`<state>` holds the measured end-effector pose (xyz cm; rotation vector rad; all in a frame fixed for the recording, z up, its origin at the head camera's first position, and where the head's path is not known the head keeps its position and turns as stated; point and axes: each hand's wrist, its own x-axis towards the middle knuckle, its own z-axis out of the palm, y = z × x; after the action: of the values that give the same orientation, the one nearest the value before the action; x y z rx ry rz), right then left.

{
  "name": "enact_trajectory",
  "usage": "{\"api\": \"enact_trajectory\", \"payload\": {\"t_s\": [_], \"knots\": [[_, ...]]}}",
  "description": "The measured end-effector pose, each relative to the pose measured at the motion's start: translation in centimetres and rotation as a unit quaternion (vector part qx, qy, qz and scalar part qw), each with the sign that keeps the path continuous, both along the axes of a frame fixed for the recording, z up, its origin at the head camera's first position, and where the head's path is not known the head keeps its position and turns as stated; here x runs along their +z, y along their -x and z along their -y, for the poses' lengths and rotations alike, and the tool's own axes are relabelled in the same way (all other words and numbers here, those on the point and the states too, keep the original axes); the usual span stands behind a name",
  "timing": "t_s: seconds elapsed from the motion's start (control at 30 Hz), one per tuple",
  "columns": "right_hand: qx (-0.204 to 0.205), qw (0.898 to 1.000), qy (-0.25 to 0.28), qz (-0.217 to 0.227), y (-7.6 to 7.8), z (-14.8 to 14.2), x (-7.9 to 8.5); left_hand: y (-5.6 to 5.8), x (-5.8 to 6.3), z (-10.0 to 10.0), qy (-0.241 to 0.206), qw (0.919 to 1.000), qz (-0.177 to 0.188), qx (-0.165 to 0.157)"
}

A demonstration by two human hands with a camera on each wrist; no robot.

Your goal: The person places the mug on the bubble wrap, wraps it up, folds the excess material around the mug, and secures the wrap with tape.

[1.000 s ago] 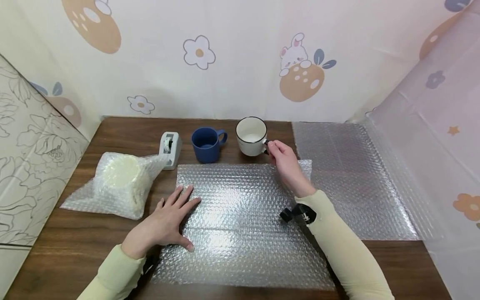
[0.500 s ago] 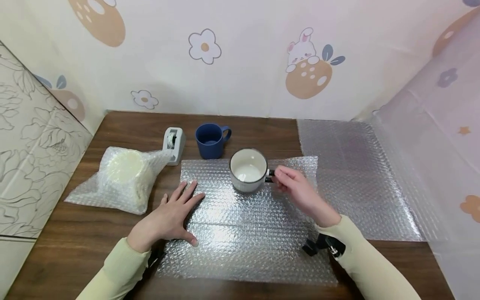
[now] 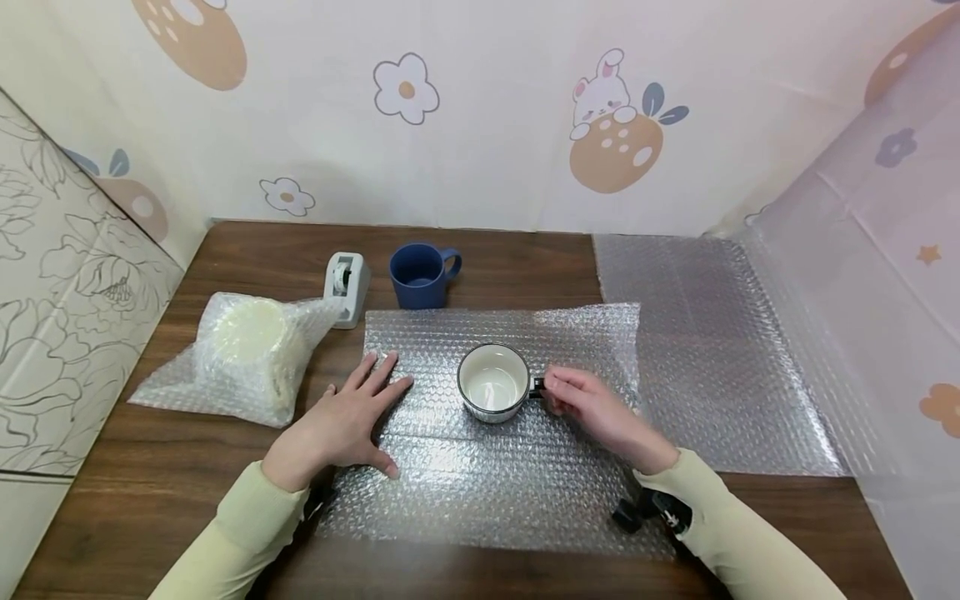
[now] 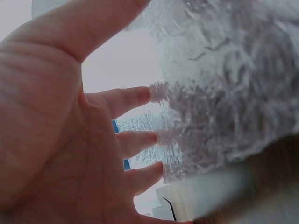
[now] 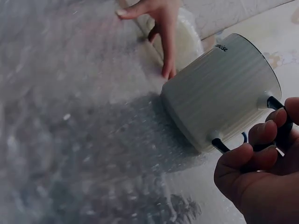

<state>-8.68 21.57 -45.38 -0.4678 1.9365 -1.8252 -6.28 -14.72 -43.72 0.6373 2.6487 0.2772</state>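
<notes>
A white mug (image 3: 493,385) with a dark rim and black handle stands upright at the middle of a bubble wrap sheet (image 3: 480,504). My right hand (image 3: 600,417) grips its handle, fingers curled round it in the right wrist view, where ribbed sides and small dark lettering show on the mug (image 5: 219,93). Whether the base fully touches the wrap is hard to tell. On the sheet's left edge rests my left hand (image 3: 337,433), palm down with fingers spread. The left wrist view shows its fingertips on the edge of the wrap (image 4: 224,116).
Behind the sheet stand a blue mug (image 3: 420,279) and a white tape dispenser (image 3: 347,287). A bubble-wrapped pale round item (image 3: 247,350) lies at the left. More bubble wrap (image 3: 705,358) covers the table's right side, against the wall (image 3: 487,133).
My right hand has brought the white mug from the back of the table toward me, onto the middle of the sheet. My left hand has stayed on the left edge.
</notes>
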Motion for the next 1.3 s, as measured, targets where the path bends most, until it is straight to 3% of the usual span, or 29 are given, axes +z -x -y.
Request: {"api": "enact_trajectory", "payload": {"t_s": [0.23, 0.5, 0.67, 1.0, 1.17, 1.3], "knots": [[-0.026, 1.000, 0.001, -0.014, 0.3, -0.1, -1.3, 0.3, -0.1, 0.4, -0.021, 0.9998, 0.005, 0.000], [-0.031, 0.994, -0.066, -0.079, 0.1, -0.1, -1.9, 0.3, -0.6, 0.7, -0.028, 0.9996, -0.007, 0.002], [-0.021, 0.994, -0.082, -0.067, 0.0, 0.0, -1.6, 0.3, -0.6, 0.5, -0.024, 0.9997, -0.006, 0.008], [-0.007, 0.997, -0.060, -0.051, 0.6, 0.5, -1.1, 0.6, -0.4, 0.3, -0.005, 0.9999, -0.005, 0.015], [-0.010, 0.993, -0.101, -0.052, 0.8, 0.5, -1.1, 1.3, -0.5, 1.2, -0.065, 0.9973, -0.032, 0.015], [-0.009, 0.990, -0.129, -0.064, 0.9, 0.6, -1.1, 2.0, -0.5, 1.9, -0.138, 0.9837, -0.078, 0.084]]}}
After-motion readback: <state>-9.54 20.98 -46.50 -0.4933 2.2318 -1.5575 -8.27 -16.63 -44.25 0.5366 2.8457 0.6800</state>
